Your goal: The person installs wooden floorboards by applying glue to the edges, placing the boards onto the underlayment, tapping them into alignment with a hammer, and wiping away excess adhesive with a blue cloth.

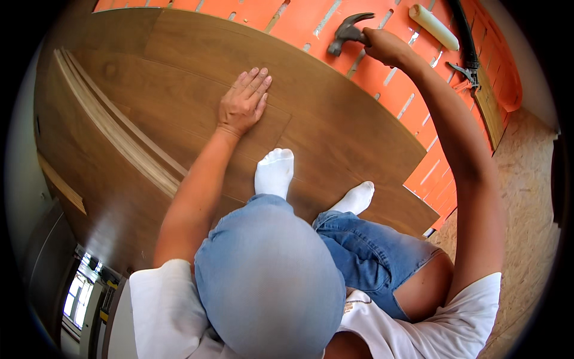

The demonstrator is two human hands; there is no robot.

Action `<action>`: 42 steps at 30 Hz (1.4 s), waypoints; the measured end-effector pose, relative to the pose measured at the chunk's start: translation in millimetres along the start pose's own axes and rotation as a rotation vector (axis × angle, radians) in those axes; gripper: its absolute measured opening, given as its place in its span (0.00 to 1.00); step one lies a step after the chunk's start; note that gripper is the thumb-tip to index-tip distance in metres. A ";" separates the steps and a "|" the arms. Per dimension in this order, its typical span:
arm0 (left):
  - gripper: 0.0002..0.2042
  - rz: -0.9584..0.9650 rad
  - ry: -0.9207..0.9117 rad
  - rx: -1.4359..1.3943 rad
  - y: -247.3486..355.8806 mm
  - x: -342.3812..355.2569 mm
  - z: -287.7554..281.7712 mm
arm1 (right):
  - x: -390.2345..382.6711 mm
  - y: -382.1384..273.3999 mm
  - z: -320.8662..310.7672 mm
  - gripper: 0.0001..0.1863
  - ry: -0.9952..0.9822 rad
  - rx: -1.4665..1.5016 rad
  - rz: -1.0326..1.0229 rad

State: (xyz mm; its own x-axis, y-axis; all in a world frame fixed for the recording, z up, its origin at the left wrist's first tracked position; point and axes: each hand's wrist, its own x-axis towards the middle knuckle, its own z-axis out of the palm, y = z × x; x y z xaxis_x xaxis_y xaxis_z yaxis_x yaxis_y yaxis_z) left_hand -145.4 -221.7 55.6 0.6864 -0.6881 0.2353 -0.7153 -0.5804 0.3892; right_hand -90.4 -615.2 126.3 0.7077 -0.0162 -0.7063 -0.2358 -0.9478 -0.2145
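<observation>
My left hand (pixel 242 103) lies palm down on the brown wood floor planks (pixel 323 137), its fingers stretched out toward the planks' far edge. On the far right side, my right hand (pixel 385 46) is closed round the handle of a claw hammer (pixel 348 35). The dark hammer head is to the left of that hand, over the orange underlayment (pixel 412 113) just past the planks' edge. Whether the head touches anything, I cannot tell. Most of the handle is hidden in my fist.
A white tube (pixel 434 27) and a black caulking gun (pixel 469 66) lie on the orange sheet at the far right. Long loose boards (pixel 116 122) rest on the planks at left. Bare particle board (pixel 520 197) shows at right. My white-socked feet (pixel 275 170) stand on the planks.
</observation>
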 end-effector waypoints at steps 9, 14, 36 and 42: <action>0.18 0.004 0.049 0.039 0.5 3.0 5.5 | -3.0 -2.4 3.9 0.08 0.054 0.065 0.001; 0.17 -0.022 0.065 -0.004 1.2 0.6 -2.3 | -1.2 -17.1 21.3 0.11 -0.018 0.094 -0.029; 0.18 -0.028 0.131 0.024 6.7 -9.5 -2.4 | -51.5 1.5 29.3 0.08 0.132 0.297 -0.068; 0.18 -0.048 0.102 0.015 -1.8 -14.5 -15.6 | -146.9 63.8 54.8 0.07 0.283 0.686 0.115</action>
State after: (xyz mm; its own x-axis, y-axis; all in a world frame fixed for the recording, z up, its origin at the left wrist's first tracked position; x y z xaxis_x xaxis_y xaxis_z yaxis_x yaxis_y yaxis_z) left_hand -152.0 -203.9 65.4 0.7291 -0.6117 0.3068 -0.6827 -0.6187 0.3888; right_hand -245.9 -655.9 179.4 0.7758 -0.2721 -0.5693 -0.6154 -0.5254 -0.5876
